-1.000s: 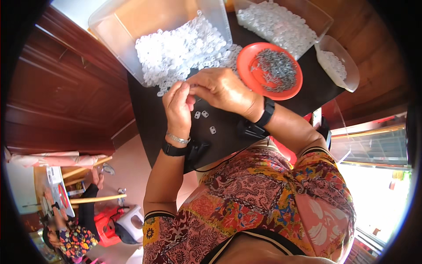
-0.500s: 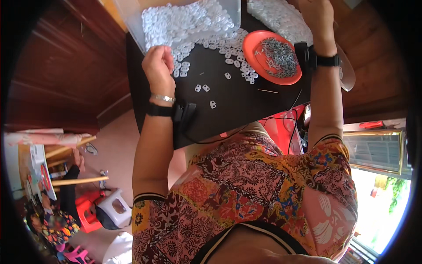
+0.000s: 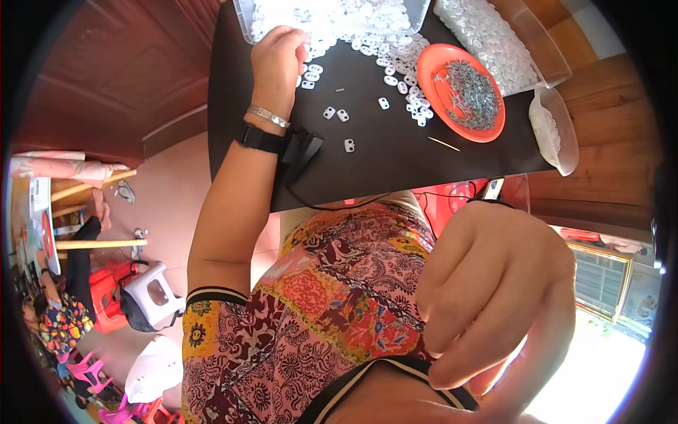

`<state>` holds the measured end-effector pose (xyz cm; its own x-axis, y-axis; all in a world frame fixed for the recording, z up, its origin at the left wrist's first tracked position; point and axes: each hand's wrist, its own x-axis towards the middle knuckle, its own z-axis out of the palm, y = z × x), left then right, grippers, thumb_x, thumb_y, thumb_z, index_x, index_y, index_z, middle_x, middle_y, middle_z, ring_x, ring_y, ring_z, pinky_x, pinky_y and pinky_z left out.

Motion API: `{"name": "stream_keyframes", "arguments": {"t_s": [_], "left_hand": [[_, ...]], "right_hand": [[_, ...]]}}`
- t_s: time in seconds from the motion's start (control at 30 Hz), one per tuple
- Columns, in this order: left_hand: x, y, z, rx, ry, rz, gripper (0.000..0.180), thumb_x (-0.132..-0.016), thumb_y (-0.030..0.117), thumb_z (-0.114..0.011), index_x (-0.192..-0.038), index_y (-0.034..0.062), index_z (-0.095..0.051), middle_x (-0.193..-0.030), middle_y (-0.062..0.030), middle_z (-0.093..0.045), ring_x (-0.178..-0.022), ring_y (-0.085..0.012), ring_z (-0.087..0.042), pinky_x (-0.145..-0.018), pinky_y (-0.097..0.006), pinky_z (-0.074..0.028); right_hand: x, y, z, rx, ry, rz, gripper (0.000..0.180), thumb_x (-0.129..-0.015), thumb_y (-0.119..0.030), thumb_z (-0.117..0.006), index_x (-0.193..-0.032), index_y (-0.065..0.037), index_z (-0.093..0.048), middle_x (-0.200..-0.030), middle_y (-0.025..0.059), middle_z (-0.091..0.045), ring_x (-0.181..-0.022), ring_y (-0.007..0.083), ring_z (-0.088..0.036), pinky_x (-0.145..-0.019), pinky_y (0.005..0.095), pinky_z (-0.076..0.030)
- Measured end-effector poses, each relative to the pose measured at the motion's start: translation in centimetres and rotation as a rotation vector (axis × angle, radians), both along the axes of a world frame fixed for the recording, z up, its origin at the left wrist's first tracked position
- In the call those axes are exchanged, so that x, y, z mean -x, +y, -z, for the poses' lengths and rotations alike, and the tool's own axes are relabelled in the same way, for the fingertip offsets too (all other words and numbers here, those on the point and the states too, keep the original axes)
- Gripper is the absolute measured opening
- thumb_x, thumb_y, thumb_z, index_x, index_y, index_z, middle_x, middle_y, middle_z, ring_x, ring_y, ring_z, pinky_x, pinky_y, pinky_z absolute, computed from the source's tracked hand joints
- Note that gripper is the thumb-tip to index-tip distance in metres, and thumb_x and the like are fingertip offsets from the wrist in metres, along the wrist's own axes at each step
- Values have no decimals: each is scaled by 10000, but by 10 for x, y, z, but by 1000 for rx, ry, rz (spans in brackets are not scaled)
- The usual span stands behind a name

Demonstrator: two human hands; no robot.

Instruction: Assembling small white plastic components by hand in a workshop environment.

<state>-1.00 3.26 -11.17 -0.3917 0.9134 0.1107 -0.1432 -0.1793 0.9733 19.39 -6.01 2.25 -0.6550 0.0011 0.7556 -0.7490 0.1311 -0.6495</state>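
Black tabletop [image 3: 395,159], carrying at its far side a translucent bin [image 3: 244,21] heaped with white plastic pieces [image 3: 332,21]. To the right, a clear bin [image 3: 554,67] full of similar pieces. Nearer, an orange-red plate [image 3: 431,85] with a heap of grey metal pins [image 3: 472,99]; right of it, a translucent scoop [image 3: 568,148] partly filled with white. Right grip [image 3: 501,283] raised close to the camera, fingers folded together, unclear whether clamped on anything. Left grip [image 3: 277,60] at the translucent bin's near edge, fingers curled inward, inner side hidden, hold impossible to make out. Loose two-holed pieces [image 3: 310,77] just right of the left grip, well apart from the right. Below the plate, a toothpick [image 3: 444,143]. Smallest, a single pin [image 3: 340,90].
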Motion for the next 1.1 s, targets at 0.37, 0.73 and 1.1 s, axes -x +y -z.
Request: {"name": "stream_keyframes", "arguments": {"t_s": [0.37, 0.73, 1.1], "left_hand": [[6, -2, 2, 46, -5, 6, 138, -785, 107, -547, -706, 12, -607, -560, -12, -518, -422, -67, -424, -403, -200, -320], [6, 0, 3, -6, -60, 39, 122, -766, 119, -567, -709, 22, -612, -575, -8, -525, -465, -71, -446, -421, -198, -337], [4, 2, 4, 45, -31, 45, 115, -760, 114, -563, -711, 22, -613, -582, -11, -529, -469, -70, -449, -420, -197, -341]], "right_hand": [[9, 44, 30, -269, -176, 587, 68, -732, -33, -633, -794, -37, -662, -730, 84, -639, -648, 183, -618, -567, 284, -472], [46, 101, 125, -876, -803, 1047, 115, -768, -177, -619, -840, -91, -644, -827, 80, -581, -800, 284, -595, -690, 391, -485], [47, 111, 141, -832, -717, 1092, 89, -786, -148, -588, -806, -62, -600, -795, 98, -580, -770, 294, -599, -671, 402, -483]]}}
